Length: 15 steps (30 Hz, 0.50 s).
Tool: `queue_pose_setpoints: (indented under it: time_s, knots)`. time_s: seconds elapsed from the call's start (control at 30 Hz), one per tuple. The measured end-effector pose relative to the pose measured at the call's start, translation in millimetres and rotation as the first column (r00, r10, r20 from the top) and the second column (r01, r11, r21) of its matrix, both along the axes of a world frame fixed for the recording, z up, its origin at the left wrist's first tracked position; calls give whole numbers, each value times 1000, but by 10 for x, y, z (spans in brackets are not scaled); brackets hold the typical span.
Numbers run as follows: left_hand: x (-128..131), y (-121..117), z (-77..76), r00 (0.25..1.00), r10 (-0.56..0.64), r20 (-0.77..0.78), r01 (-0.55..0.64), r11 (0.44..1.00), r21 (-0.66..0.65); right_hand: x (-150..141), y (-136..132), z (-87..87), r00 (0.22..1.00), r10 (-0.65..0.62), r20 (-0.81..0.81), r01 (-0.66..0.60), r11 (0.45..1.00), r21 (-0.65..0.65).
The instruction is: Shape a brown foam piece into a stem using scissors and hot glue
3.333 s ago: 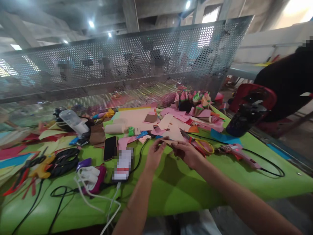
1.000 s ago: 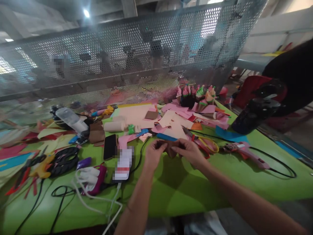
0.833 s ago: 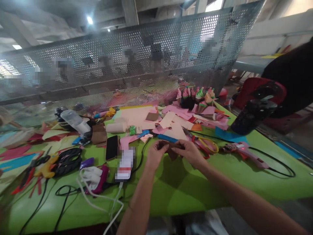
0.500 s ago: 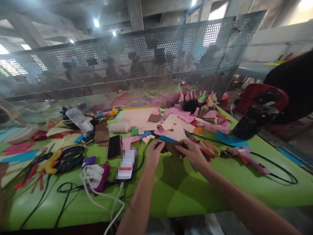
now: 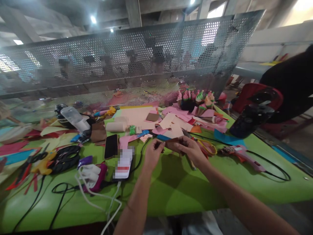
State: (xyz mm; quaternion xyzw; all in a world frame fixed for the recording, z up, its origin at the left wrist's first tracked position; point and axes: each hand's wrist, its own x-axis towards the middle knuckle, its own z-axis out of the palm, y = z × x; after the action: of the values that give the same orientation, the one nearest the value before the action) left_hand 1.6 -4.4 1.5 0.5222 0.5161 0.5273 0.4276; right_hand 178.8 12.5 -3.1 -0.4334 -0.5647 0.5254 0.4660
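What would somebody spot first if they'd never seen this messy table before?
Probably the bright green table, with a small brown piece held between the left hand and the right hand above its middle. Next, maybe, the pink and green ice-cream-like shapes clustered at the back right, before the metal screen full of holes. A pink tool with a black cord lies on the right.

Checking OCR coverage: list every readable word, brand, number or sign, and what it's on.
None readable.
Charging phone: screen pixelated, illegible.
Pink corded tool: any marking too small to read.
Dark bottle: nothing legible.
Held brown piece: no text visible.
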Motion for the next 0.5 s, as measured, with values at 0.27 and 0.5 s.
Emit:
queue_pose_setpoints:
  time_s: [0.27,0.5]
  knots:
    - [-34,5,12,997,-72,27,74,995,-64,38,17,-10,1000,-4,27,6,997,-83]
    - [34,-73,60,957,-124,-263,127,992,-6,72,-21,59,998,24,59,-20,998,-58]
